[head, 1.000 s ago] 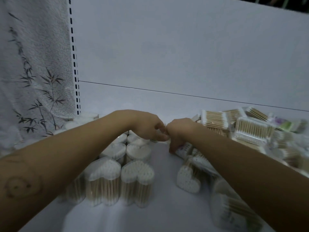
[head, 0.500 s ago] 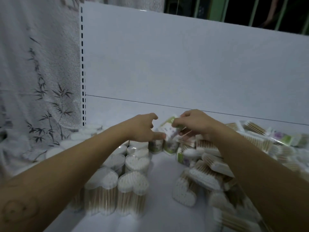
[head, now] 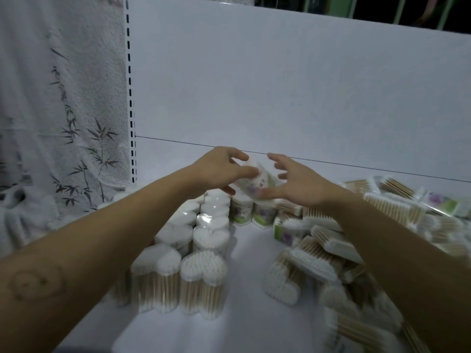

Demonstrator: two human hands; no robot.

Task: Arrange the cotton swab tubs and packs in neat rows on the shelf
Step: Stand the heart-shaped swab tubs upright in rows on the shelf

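A round cotton swab tub point(head: 256, 180) with a green and purple label hangs tilted above the shelf, between both hands. My left hand point(head: 221, 169) grips its left side with thumb and fingers. My right hand point(head: 295, 182) is spread on its right side, thumb touching the tub's lower edge. Below them two similar labelled tubs point(head: 252, 212) stand upright at the back. Heart-shaped tubs point(head: 201, 250) stand in two rows on the left of the white shelf point(head: 249, 314).
A loose heap of rectangular swab packs point(head: 331, 240) and a fallen heart tub point(head: 281, 286) covers the right side. The shelf's white back panel point(head: 280, 98) rises behind. A slotted upright point(head: 131, 110) and a bamboo-print cloth point(head: 63, 123) stand at the left.
The labelled tub has been lifted from the pile and passed toward my left hand. Both hands have risen, and my right hand's fingers have spread.
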